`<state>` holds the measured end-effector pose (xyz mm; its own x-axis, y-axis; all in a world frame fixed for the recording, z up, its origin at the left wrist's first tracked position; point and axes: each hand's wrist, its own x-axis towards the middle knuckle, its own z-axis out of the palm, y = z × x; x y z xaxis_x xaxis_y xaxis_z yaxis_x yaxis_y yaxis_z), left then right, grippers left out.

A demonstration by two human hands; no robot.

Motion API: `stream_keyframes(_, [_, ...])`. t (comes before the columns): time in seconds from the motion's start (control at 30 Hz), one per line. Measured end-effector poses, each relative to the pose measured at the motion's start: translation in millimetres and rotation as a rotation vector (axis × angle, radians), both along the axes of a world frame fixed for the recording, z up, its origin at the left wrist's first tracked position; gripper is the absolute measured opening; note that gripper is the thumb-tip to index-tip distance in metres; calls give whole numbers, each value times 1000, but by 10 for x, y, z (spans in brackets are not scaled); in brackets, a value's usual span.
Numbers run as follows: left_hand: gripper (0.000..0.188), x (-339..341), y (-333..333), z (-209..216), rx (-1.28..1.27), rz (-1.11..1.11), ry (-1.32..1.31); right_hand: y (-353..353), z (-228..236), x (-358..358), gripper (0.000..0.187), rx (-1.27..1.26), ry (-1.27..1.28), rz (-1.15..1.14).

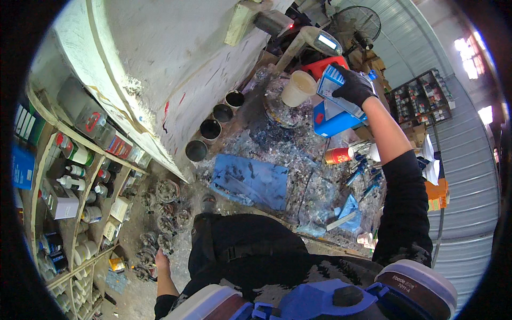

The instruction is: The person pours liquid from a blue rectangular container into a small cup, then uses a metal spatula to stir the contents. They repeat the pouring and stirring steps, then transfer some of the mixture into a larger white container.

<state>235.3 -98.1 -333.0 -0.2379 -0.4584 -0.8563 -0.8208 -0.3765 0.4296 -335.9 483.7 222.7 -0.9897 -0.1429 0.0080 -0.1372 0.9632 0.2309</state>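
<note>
My right hand (353, 88), in a black glove, grips a blue-and-white rectangular can (329, 81) from above, at the far right of the worktable. The can is tilted, its edge close to the rim of a whitish plastic tub (298, 89); I cannot tell whether anything flows from it. That tub stands on a round, paint-crusted platform (282, 113). Just below the held can is a bright blue container (333, 124). My left hand (161, 261) hangs low beside my body, above the cluttered floor, its fingers too small and turned away to read.
Dark-filled pots (210, 129) line the white wall. A stained blue sheet (249, 181) lies on the splattered table (309, 184), with a red-gold can (338, 156) and blue-handled tools (356, 169) farther right. A scale display (326, 41) rises behind. Shelves of bottles (72, 182) stand left.
</note>
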Motion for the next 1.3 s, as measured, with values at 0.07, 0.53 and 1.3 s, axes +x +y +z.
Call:
stream_keyframes(0.07, [45, -18, -5, -27, -12, 8, 42, 38, -1, 12, 101, -31, 13, 16])
stream_keyframes(0.53, [48, -13, -214, -67, -102, -63, -34, 295, -179, 21, 98, -456, 128, -29])
stream_keyframes(1.3, [36, -3510, 1928, 4415, -692, -1200, 1029, -1332, -2456, 2044, 84, -1593, 92, 142])
